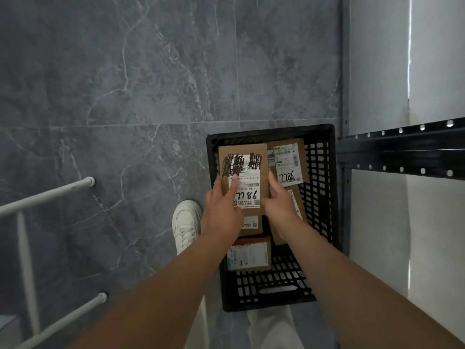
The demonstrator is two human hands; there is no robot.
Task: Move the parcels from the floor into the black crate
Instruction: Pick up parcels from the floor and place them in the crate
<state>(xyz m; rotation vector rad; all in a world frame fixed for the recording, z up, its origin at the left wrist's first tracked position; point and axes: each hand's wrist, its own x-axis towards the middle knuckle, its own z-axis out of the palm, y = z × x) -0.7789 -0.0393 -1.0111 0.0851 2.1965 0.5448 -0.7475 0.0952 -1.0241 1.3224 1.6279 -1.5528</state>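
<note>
Both hands are on one brown cardboard parcel (242, 177), which sits between them over the far left corner of the black crate (331, 197). The left hand (221, 210) grips its left edge with the thumb laid across the white label, just above the handwritten 7786. The right hand (279, 205) clasps the opposite edge, fingers curled against the side. Whether the parcel rests on anything below, I cannot tell. Just beyond the right hand lies a second parcel (288, 162) with the same number, and under that wrist a third parcel (298, 207) shows. Between the forearms lies a blue-labelled parcel (249, 255). A white shoe (187, 222) stands on the grey floor (125, 96), left of the left wrist.
</note>
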